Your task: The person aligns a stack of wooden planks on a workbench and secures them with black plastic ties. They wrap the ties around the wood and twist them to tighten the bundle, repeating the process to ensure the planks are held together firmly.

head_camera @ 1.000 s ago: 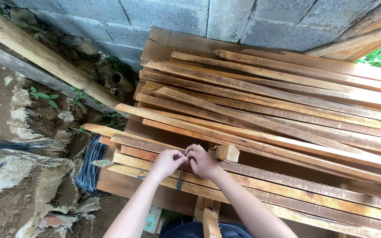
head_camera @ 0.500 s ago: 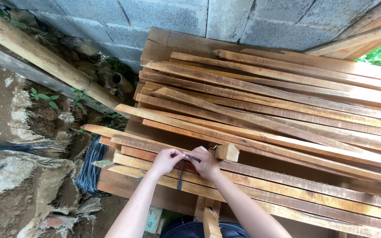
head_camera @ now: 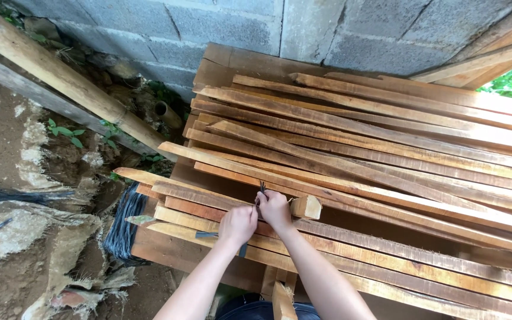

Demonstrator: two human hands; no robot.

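A stack of long rough wooden slats (head_camera: pixel 386 148) lies in front of me against a block wall. Both hands rest on the near slats at the stack's left end. My left hand (head_camera: pixel 237 225) and my right hand (head_camera: pixel 274 208) are closed side by side on a thin dark strap (head_camera: pixel 261 188). One short end of the strap sticks up past my right fingers. Other bits of it show left of and below my left hand. A short wooden block (head_camera: pixel 306 207) sits just right of my right hand.
A grey block wall (head_camera: pixel 208 24) stands behind the stack. A thick bamboo pole (head_camera: pixel 60 77) slants across the left over dirt and rubble. A bundle of dark straps (head_camera: pixel 122 225) hangs at the stack's left edge. Greenery shows at the top right.
My hands have stayed almost in place. The strap that hung down between them earlier is now pulled tighter, with one end poking up above my right hand.
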